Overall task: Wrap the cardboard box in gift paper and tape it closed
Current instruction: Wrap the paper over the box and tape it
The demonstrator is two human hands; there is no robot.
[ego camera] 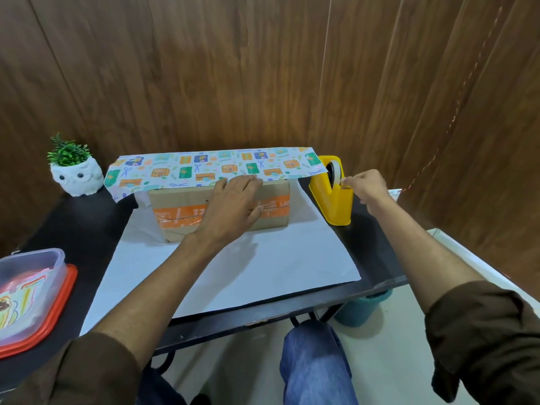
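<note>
Pressing down flat and spread, the left grip (pixel 230 206) pins gift paper (pixel 204 168) onto the cardboard box (pixel 175 206) mid black table (pixel 87 229); right grip (pixel 366 185) pinches tape (pixel 336 172) at the yellow dispenser (pixel 336 209), wood-panelled wall (pixel 233 68) behind.

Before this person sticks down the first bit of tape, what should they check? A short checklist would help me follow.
1. Gift paper folded over the top of the cardboard box: ok.
2. Left hand pressing the paper's edge flat on the box: ok.
3. Right hand pinching the tape at the yellow tape dispenser: ok.
4. Strip pulled out and torn free: not ok, none drawn yet.
5. Near half of the paper brought up to meet the flap: not ok, it lies flat on the table, white side up.
6. Flap edge straight under the palm: cannot tell, the hand hides it.
</note>
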